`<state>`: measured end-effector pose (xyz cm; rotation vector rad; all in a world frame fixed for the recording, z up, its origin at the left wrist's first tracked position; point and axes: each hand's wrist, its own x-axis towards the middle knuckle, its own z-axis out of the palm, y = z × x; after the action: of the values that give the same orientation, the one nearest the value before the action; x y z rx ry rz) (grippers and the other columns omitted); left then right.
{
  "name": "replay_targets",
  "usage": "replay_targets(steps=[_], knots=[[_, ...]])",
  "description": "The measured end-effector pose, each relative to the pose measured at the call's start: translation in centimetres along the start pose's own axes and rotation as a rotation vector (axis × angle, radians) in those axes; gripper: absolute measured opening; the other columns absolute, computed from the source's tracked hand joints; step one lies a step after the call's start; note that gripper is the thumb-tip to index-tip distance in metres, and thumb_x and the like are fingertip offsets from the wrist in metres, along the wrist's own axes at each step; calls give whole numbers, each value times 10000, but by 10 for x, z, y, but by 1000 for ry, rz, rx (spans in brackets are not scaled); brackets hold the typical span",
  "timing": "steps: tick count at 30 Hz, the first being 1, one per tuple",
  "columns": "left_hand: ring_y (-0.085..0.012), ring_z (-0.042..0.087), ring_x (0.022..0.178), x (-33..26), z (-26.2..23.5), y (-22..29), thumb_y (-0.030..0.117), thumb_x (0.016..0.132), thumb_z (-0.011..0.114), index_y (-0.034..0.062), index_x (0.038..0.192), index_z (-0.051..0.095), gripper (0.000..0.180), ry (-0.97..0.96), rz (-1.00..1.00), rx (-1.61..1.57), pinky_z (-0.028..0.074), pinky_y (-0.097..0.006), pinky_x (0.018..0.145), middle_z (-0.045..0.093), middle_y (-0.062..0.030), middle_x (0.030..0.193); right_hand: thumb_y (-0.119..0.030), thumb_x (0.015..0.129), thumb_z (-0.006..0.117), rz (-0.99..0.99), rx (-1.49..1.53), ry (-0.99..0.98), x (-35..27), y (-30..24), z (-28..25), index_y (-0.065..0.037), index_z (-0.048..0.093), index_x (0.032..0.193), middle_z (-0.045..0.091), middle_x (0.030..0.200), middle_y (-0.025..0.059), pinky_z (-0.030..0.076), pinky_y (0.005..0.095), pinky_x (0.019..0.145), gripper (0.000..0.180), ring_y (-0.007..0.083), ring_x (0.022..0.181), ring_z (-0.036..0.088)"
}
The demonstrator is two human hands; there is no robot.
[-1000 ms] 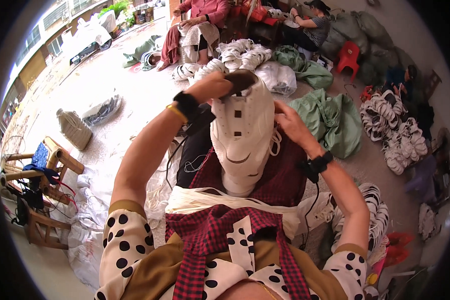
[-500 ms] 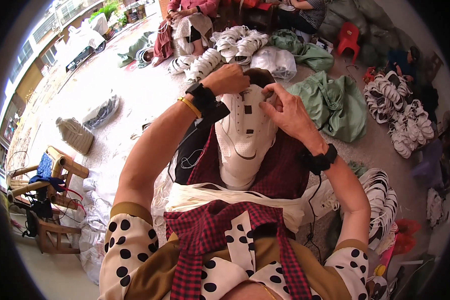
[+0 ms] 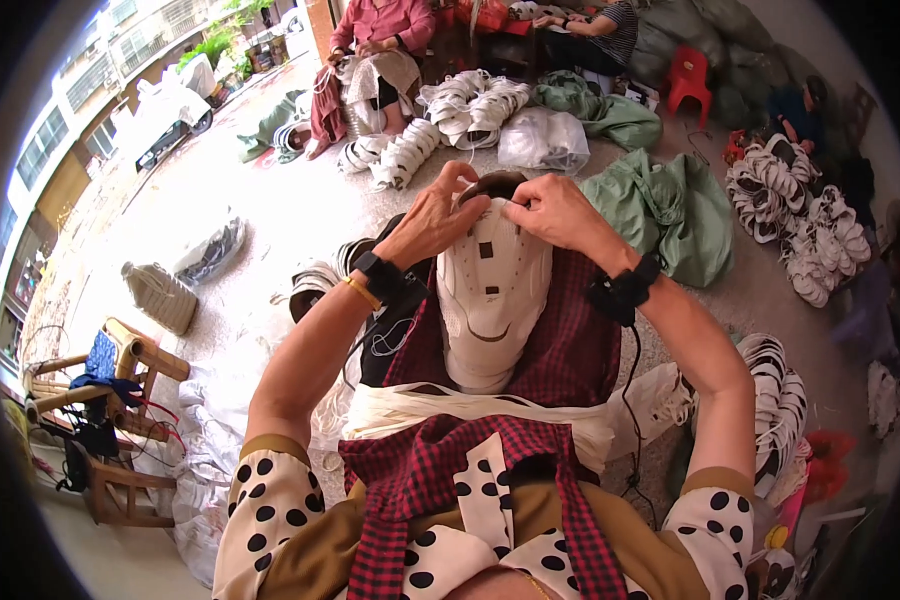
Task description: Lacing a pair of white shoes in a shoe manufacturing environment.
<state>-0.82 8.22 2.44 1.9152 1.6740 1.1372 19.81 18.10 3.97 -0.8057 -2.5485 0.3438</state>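
Both hands work at the far end of a white shoe upper [image 3: 492,300] that lies on a red checked cloth [image 3: 570,350] over the lap. The left hand [image 3: 432,222] pinches its dark top edge, fingers [image 3: 467,212] closed on it; the right hand [image 3: 555,212] grips the same edge just beside them. Beyond the fingers sit a clear plastic bag [image 3: 542,140], green sacks [image 3: 675,205] and heaps of white uppers [image 3: 470,100]. A bundle of white laces [image 3: 450,410] lies below the wrists.
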Motion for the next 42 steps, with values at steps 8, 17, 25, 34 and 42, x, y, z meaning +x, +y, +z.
replay_targets(steps=[8,17,25,34,42], knots=[[-354,489,1298,4,0,-3,391,897,702,39,1069,616,401,10,183,184,415,-429,1050,457,-220,1439,-336,959,605,-76,249,149,-27,22,10,10,680,931,698,791,183,528,395,672,355,322,715,684],[-343,509,1272,17,23,-7,377,907,683,-19,1040,631,421,-2,130,128,417,-383,1043,464,-243,1426,-341,927,683,-110,286,242,-34,11,8,0,587,851,635,638,186,505,454,564,362,381,604,652],[-341,556,1085,-6,33,-25,295,1030,509,6,1121,549,305,63,155,93,422,-416,964,541,-200,1157,-345,912,708,-167,182,170,-25,4,31,7,553,913,657,723,214,518,452,630,384,370,687,673],[-364,574,1096,-24,26,-18,429,988,559,55,1204,541,432,255,-3,126,393,-509,957,618,-178,1124,-252,920,687,134,882,72,-73,1,12,-7,604,993,613,787,116,515,330,625,269,162,701,656],[-150,625,742,-109,-6,18,147,915,646,27,946,698,135,0,46,58,510,-303,672,698,-54,870,-232,828,710,-221,125,-336,-195,-39,29,-58,710,823,632,800,83,453,407,771,174,274,814,548]])
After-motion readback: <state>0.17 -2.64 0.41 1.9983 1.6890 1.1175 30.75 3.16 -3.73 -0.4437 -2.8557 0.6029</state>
